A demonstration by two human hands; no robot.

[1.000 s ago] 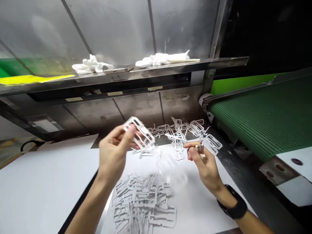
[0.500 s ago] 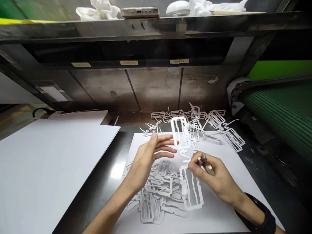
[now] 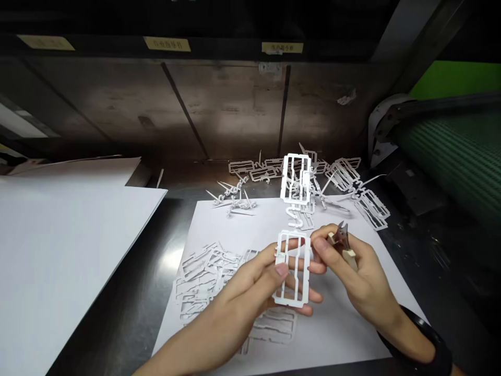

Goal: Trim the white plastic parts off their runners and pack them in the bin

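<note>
- Stained brown metal back panel (image 3: 235, 109): spans the far side, with dark upright seams; everything above it sinks into black.
- Dark, glossy metal table (image 3: 144, 271): runs beneath the work, a bright glare spot left of the paper.
- Green ribbed conveyor belt (image 3: 457, 141): beyond the table's right edge, cut off by the view and fading into shadow.
- Large white sheets (image 3: 70, 250): stacked over the table's left side, their near part out of view.
- White rectangular sheet of paper (image 3: 336, 334): lies in mid-table, its near left corner covered by the left forearm.
- Tangled heap of white plastic frames and spiky runners (image 3: 342, 175): along the paper's far edge and past its far right corner; single pieces are hard to separate.
- Loose pile of white slotted frames (image 3: 207, 277): towards the paper's left edge, partly hidden behind the left arm.
- Left hand (image 3: 256, 284): grasps the lower of two white slotted plastic frames joined by a wavy strip (image 3: 294, 233), thumb in front, fingers behind; the upper frame stands clear above the hand.
- Right hand (image 3: 362, 269): curled around metal nippers with cream handles (image 3: 343, 237), fingertips just beside the lower frame's right side; whether they touch is unclear.
- Small yellow labels (image 3: 167, 44): above the panel, lettering illegible.
</note>
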